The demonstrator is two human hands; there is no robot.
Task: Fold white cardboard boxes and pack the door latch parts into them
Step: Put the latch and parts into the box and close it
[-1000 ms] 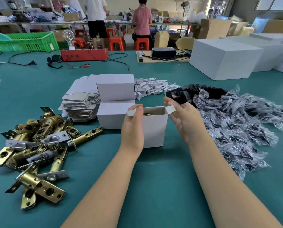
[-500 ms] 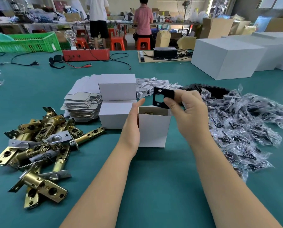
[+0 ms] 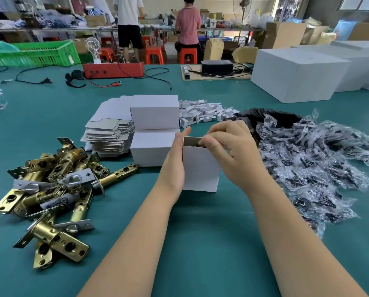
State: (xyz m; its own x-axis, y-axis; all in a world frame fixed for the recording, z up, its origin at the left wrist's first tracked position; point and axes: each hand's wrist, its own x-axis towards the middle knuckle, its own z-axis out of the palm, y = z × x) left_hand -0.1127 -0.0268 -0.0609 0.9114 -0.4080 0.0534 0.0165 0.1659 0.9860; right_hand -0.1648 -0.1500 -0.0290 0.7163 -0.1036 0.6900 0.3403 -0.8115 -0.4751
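The open box [image 3: 200, 168] is stood upright on the green table [image 3: 200, 243], braced by the flat left hand [image 3: 174, 166] with fingers straight. The right hand [image 3: 232, 151] is curled over the top rim; what it pinches cannot be told. Two closed boxes [image 3: 154, 129] are stacked just behind, brass latches [image 3: 50, 189] heaped left, bagged parts [image 3: 318, 168] crowded right. Bare table is left toward the near edge.

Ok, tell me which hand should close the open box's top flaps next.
Probably the right hand: its fingers are curled at the open box's top rim. The left hand lies flat on the box's side, steadying it.
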